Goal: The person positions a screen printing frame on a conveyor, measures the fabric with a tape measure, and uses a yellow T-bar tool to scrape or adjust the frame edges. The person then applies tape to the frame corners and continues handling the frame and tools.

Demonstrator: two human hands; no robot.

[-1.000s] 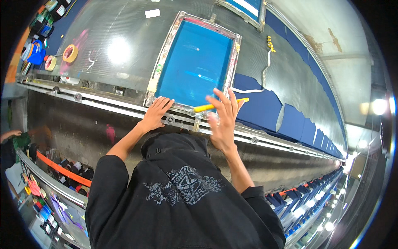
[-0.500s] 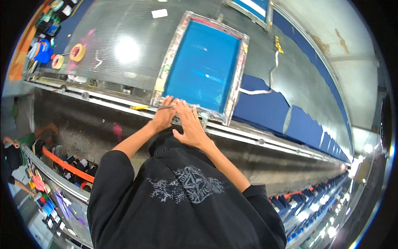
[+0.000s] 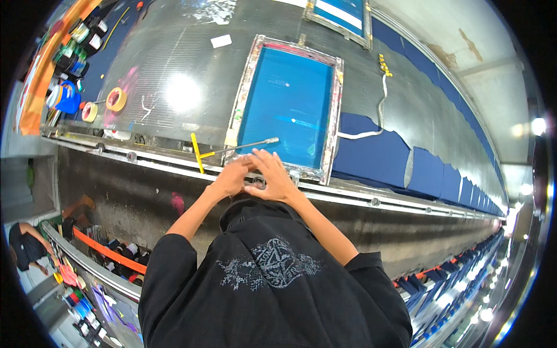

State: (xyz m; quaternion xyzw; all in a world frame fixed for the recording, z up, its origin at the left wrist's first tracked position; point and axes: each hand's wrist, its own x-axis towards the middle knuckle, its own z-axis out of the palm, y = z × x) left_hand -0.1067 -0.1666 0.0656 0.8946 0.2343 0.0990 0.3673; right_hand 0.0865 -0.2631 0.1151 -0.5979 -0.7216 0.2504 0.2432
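Observation:
A screen-printing frame point(image 3: 337, 110) with blue mesh lies in front of me on a long table. At its near edge, my left hand point(image 3: 231, 178) bends its fingers toward my right hand point(image 3: 277, 178); the left fingertips are partly hidden. My right hand is arched with thumb and fingers apart, around a small metal fitting point(image 3: 257, 183) on the rail. Whether either hand grips that fitting, I cannot tell. Just beyond my fingers a T-handle wrench point(image 3: 241, 146) with a yellow grip rests across the frame's near left corner, its tip over the mesh. Neither hand touches it.
Tape rolls point(image 3: 116, 100), a blue scoop-like piece point(image 3: 68, 98) and ink jars point(image 3: 72, 61) stand at the left. Dark blue fabric point(image 3: 371, 152) and a white cord point(image 3: 382, 107) lie right of the frame. Another framed screen point(image 3: 342, 14) is beyond. A co-worker point(image 3: 29, 246) stands far left.
The wrench, whose shaft was at my left fingers, now lies apart from them over the frame's corner. My hands have gone from fingers stretched at the frame edge to curled around the fitting.

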